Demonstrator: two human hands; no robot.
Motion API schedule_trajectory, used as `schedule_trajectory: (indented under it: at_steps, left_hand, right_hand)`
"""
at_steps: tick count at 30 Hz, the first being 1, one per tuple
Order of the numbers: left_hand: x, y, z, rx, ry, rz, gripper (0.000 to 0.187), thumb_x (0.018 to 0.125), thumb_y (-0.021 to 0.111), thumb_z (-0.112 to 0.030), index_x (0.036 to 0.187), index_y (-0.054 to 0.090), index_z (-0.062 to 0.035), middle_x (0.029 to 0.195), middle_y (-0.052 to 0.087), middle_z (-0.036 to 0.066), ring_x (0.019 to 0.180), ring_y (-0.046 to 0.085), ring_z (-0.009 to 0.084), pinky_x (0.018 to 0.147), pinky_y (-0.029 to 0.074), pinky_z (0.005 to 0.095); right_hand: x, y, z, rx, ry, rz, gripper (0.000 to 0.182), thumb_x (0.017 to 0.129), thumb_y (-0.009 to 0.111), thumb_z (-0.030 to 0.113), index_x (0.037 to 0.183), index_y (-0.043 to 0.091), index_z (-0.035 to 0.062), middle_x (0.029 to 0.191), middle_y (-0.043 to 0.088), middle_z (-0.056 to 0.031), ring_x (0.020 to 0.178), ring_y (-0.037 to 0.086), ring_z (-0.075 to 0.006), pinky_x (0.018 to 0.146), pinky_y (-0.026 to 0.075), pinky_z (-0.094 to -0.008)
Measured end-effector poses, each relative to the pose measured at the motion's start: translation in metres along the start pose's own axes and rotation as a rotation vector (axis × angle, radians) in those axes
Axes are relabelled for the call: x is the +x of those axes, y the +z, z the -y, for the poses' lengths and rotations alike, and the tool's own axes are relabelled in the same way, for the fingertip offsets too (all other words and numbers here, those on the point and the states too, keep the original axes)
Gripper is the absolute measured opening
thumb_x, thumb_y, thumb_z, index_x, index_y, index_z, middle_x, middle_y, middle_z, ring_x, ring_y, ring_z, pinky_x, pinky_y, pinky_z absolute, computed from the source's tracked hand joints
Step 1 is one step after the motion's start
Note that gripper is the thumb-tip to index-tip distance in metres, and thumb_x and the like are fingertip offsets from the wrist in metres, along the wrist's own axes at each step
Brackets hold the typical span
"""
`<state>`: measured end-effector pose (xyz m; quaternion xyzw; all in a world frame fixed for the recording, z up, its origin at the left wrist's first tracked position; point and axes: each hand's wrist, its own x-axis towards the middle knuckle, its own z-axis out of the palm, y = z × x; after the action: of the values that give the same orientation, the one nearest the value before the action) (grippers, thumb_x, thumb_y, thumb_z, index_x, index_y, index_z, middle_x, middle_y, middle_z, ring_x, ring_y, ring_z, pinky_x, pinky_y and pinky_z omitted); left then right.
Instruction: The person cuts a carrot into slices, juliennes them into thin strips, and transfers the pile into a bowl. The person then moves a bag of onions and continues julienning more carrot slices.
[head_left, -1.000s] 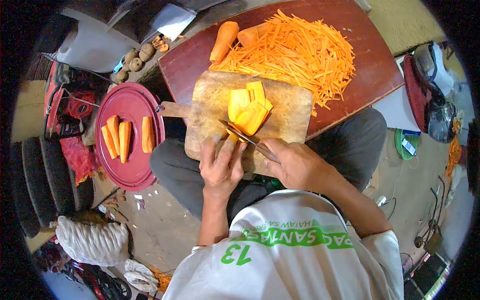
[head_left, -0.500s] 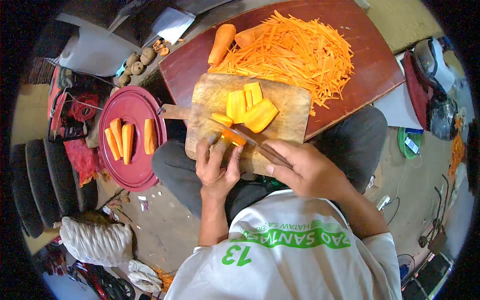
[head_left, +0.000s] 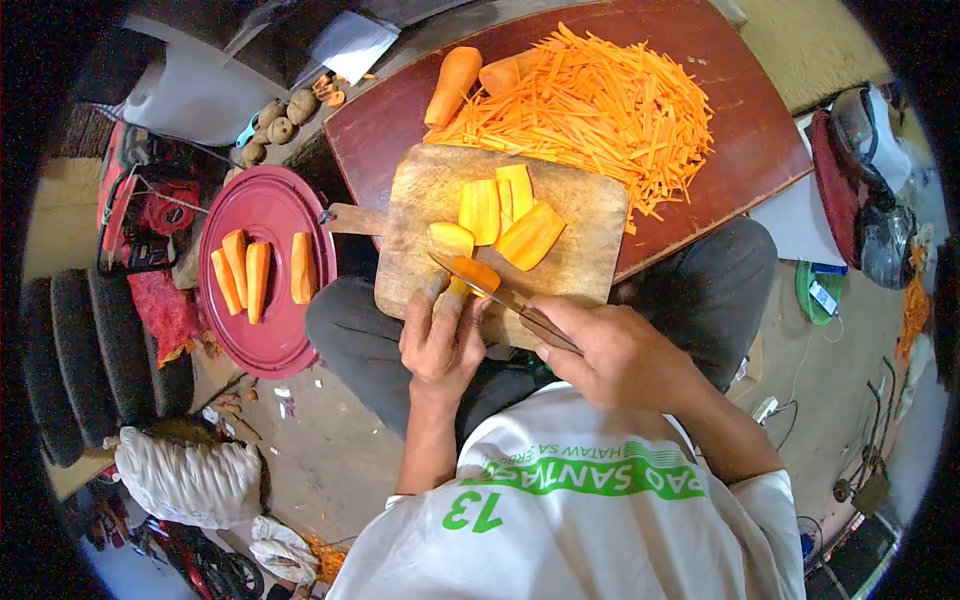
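My right hand (head_left: 620, 355) grips the handle of a knife (head_left: 515, 302), whose blade lies across a piece of carrot (head_left: 475, 273) low on the wooden cutting board (head_left: 590, 235). Fingertips of my left hand (head_left: 443, 335) press on that carrot piece from the near side. Just beyond the blade is a cut slice (head_left: 451, 238). Several flat carrot slices (head_left: 530, 236) rest in the middle of the board. Behind the board a large heap of carrot strips (head_left: 630, 115) covers part of the red table (head_left: 740, 120), beside a whole carrot (head_left: 455, 85).
On the left, a red round lid (head_left: 225, 330) holds several peeled carrots (head_left: 257, 282). Brown round vegetables (head_left: 281, 130) lie beyond it. A white sack (head_left: 190, 480) stands at lower left. A green basket with a phone (head_left: 824, 296) is at the right.
The knife blade has moved slightly away from my left fingers' tips and lies flatter. The slice beyond the blade shows more of its face. The view has shifted slightly.
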<state>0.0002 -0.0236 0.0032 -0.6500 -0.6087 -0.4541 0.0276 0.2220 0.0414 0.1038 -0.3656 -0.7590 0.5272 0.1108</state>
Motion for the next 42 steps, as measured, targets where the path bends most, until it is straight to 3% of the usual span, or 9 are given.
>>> schedule_trajectory:
  at_steps: [7,13,19,25,28,31,37,42]
  left_hand:
    - [0.001,0.006,0.0,-0.037,-0.036,-0.024,0.035,0.079,0.092,-0.002,0.11,0.077,0.0016,0.113,0.074,0.024,0.096,0.076,0.0375,0.081,0.063,0.0411]
    - [0.0,0.005,0.002,-0.078,-0.081,-0.03,0.036,0.08,0.092,-0.006,0.112,0.078,0.0028,0.115,0.076,0.021,0.1,0.075,0.0336,0.088,0.061,0.039]
    - [0.002,0.003,0.0,-0.043,-0.062,-0.045,0.033,0.079,0.092,-0.002,0.109,0.078,0.0019,0.113,0.075,0.022,0.096,0.077,0.0356,0.082,0.063,0.0389]
    - [-0.001,0.0,-0.003,-0.024,-0.055,0.004,0.033,0.078,0.091,0.002,0.109,0.079,0.0019,0.111,0.075,0.021,0.095,0.077,0.0355,0.08,0.063,0.0397]
    - [0.002,0.007,-0.005,-0.044,-0.019,-0.017,0.035,0.077,0.09,0.004,0.111,0.078,0.0023,0.11,0.075,0.021,0.094,0.076,0.0364,0.079,0.062,0.0399]
    - [-0.001,0.009,0.001,-0.035,-0.025,-0.017,0.035,0.078,0.091,0.002,0.11,0.077,0.0029,0.111,0.075,0.021,0.094,0.076,0.0376,0.079,0.062,0.0404]
    - [0.009,0.003,0.0,-0.022,-0.046,0.013,0.035,0.077,0.093,-0.003,0.107,0.076,0.0032,0.115,0.074,0.025,0.097,0.075,0.0379,0.082,0.062,0.0406]
    - [0.005,0.004,0.0,-0.026,-0.062,0.001,0.035,0.076,0.093,-0.002,0.107,0.077,0.0033,0.117,0.074,0.026,0.098,0.074,0.0385,0.083,0.062,0.0406]
  right_hand:
    - [0.002,0.004,-0.019,-0.038,-0.009,-0.064,0.045,0.098,0.069,0.013,0.138,0.059,-0.0023,0.098,0.073,-0.0239,0.089,0.074,-0.0434,0.078,0.058,-0.0457]
    - [-0.002,-0.009,-0.004,0.036,-0.009,-0.03,0.044,0.099,0.068,0.013,0.138,0.058,-0.0043,0.092,0.073,-0.0215,0.083,0.076,-0.0329,0.076,0.057,-0.0407]
    - [0.0,-0.006,0.008,0.103,0.115,0.056,0.046,0.101,0.067,0.015,0.141,0.056,-0.0041,0.102,0.074,-0.0248,0.096,0.076,-0.0388,0.083,0.057,-0.044]
    - [-0.004,0.006,0.016,-0.127,0.208,0.082,0.044,0.099,0.067,0.013,0.14,0.056,-0.0002,0.111,0.073,-0.0285,0.104,0.071,-0.049,0.086,0.056,-0.0535]
    - [-0.002,0.017,-0.011,-0.123,0.166,0.019,0.044,0.098,0.067,0.014,0.14,0.056,0.0011,0.109,0.073,-0.0276,0.101,0.07,-0.0497,0.084,0.056,-0.0537]
    - [-0.001,0.01,-0.008,-0.07,0.261,0.031,0.045,0.098,0.068,0.014,0.14,0.057,0.0016,0.106,0.073,-0.0261,0.098,0.072,-0.0481,0.083,0.057,-0.052]
    - [0.002,0.0,-0.004,0.018,0.061,-0.029,0.045,0.098,0.067,0.014,0.14,0.059,-0.0015,0.105,0.074,-0.0244,0.096,0.075,-0.0423,0.082,0.058,-0.0468]
    - [0.001,-0.013,-0.001,0.061,0.153,0.056,0.047,0.098,0.067,0.015,0.14,0.058,-0.0032,0.108,0.074,-0.0246,0.098,0.076,-0.0411,0.083,0.058,-0.045]
